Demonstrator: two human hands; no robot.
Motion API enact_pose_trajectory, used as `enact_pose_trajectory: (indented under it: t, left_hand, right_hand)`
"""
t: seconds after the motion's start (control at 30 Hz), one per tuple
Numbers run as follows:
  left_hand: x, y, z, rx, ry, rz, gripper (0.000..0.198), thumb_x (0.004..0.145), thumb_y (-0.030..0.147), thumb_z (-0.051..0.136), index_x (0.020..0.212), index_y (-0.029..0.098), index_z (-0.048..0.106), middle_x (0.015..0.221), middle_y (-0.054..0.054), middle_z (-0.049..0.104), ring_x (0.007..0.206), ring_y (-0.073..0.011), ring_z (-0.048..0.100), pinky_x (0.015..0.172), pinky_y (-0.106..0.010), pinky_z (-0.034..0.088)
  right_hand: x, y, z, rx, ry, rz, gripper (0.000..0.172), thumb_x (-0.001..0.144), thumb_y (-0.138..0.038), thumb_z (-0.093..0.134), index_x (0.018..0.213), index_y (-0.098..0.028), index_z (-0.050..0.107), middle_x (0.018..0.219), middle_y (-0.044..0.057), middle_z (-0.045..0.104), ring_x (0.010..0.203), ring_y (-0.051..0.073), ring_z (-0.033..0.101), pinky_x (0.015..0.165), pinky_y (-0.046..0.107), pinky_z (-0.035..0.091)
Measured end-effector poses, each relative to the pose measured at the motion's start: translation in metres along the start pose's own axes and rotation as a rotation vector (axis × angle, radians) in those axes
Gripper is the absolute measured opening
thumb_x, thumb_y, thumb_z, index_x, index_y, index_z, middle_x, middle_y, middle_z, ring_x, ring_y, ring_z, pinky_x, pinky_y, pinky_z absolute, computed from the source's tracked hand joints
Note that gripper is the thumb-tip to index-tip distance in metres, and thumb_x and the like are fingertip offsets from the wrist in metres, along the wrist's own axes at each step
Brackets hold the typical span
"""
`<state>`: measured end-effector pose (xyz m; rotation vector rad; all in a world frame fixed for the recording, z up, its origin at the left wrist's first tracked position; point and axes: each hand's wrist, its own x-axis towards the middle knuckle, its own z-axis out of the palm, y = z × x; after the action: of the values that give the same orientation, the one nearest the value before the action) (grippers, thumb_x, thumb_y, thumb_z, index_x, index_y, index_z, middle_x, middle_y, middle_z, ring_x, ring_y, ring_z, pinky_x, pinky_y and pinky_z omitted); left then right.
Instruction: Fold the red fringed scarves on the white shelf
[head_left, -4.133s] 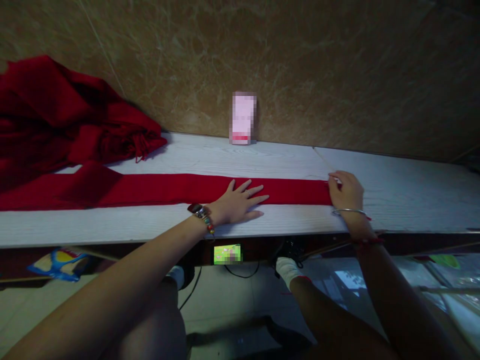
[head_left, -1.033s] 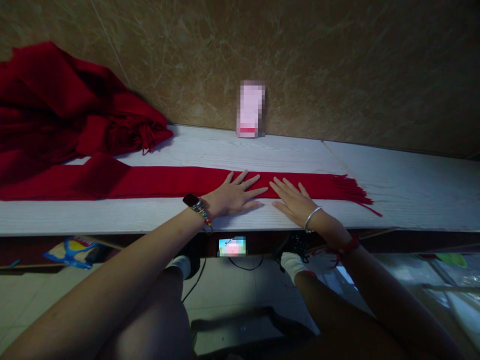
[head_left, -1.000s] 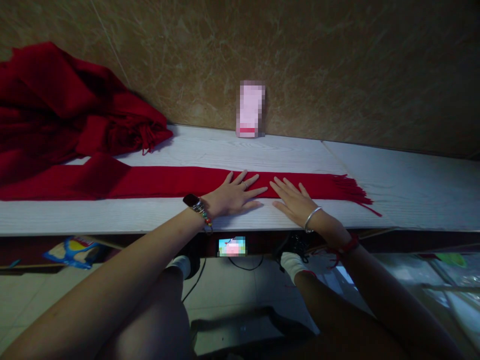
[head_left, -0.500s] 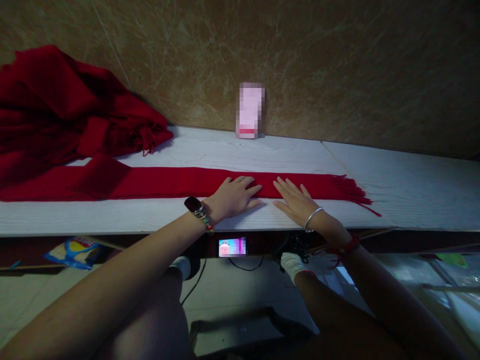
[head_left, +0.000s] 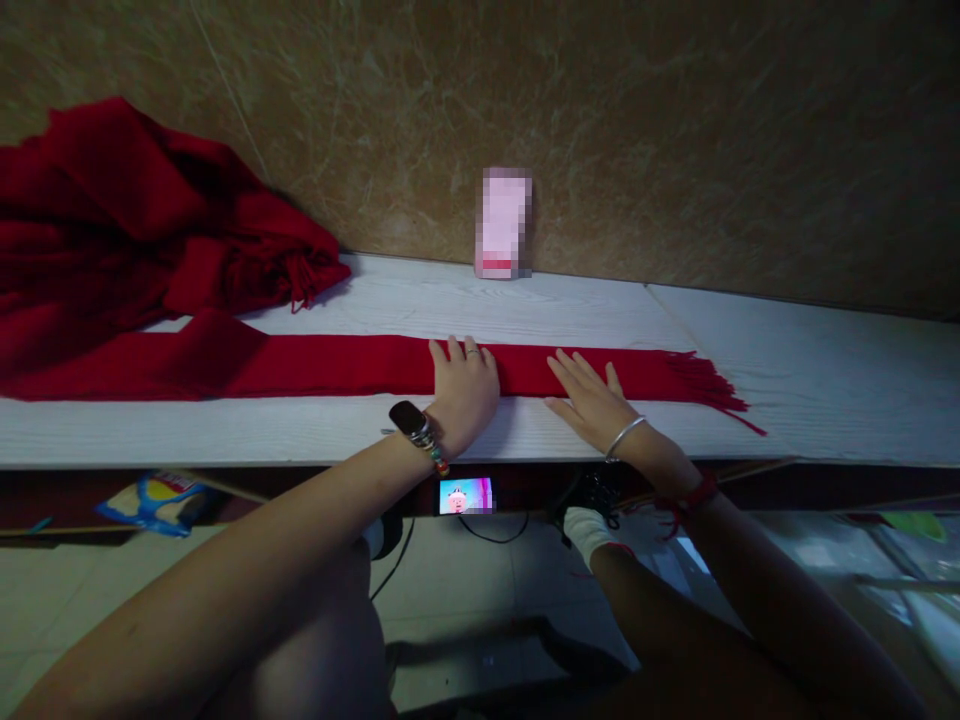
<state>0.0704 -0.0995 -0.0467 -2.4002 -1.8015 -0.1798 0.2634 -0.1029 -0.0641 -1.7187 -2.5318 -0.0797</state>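
Note:
A long red scarf (head_left: 345,366) lies folded in a flat strip along the white tabletop, its fringe at the right end. My left hand (head_left: 465,395) rests on the near edge of the strip at the middle, fingers spread and pointing away from me. To its right, my right hand (head_left: 592,400) lies flat on the strip with its fingers apart. Neither hand grips the cloth. At the far left a heap of crumpled red cloth (head_left: 157,210) with tassels meets the strip's left part.
A pink, blurred object (head_left: 504,222) leans on the brown marbled wall at the table's back edge. Below the white table (head_left: 847,375) are a lit phone screen (head_left: 463,496), a blue and white packet (head_left: 154,502) and a black cable.
My left hand has turned, its fingers now pointing away from me instead of to the right, and has shifted slightly left. My right hand has hardly moved.

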Motion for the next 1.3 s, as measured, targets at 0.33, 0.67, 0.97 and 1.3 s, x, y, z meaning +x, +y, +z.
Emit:
enact_pose_trajectory:
  t: [0.33,0.67,0.97,1.3]
  left_hand:
    - [0.000,0.004,0.011,-0.079,-0.157,0.177,0.054,0.096,0.039,0.022,0.145,0.015,0.024,0.153,-0.013,0.020,0.140,-0.0329,0.015,0.105,-0.061,0.024]
    - [-0.002,0.002,0.007,-0.118,-0.179,0.200,0.054,0.096,0.039,0.026,0.145,0.017,0.025,0.154,-0.012,0.016,0.140,-0.0358,0.014,0.102,-0.067,0.022]
    - [0.005,-0.004,0.006,-0.118,-0.127,0.416,0.044,0.096,0.026,0.027,0.137,0.018,0.041,0.142,-0.012,0.043,0.129,-0.0252,0.038,0.103,-0.046,0.033]
    - [0.010,-0.002,-0.007,-0.059,-0.156,0.288,0.053,0.086,0.056,0.045,0.132,0.031,0.049,0.131,-0.017,0.048,0.116,-0.0371,0.044,0.087,-0.049,0.040]
  right_hand:
    - [0.005,-0.009,-0.007,-0.019,-0.176,0.066,0.054,0.093,-0.043,0.028,0.145,-0.028,0.027,0.154,0.004,0.022,0.140,0.030,0.018,0.105,0.062,0.023]
    - [-0.016,0.064,-0.001,-0.006,-0.131,0.281,0.053,0.093,-0.042,0.018,0.143,-0.030,0.033,0.151,0.006,0.029,0.136,0.033,0.027,0.102,0.066,0.027]
    - [-0.006,0.067,-0.008,-0.012,-0.023,0.351,0.053,0.093,-0.041,0.019,0.139,-0.026,0.041,0.147,0.009,0.038,0.134,0.035,0.031,0.100,0.069,0.026]
    - [0.015,0.005,-0.001,0.017,-0.068,0.051,0.049,0.093,-0.032,0.025,0.140,-0.029,0.038,0.151,0.004,0.031,0.137,0.029,0.026,0.106,0.061,0.023]
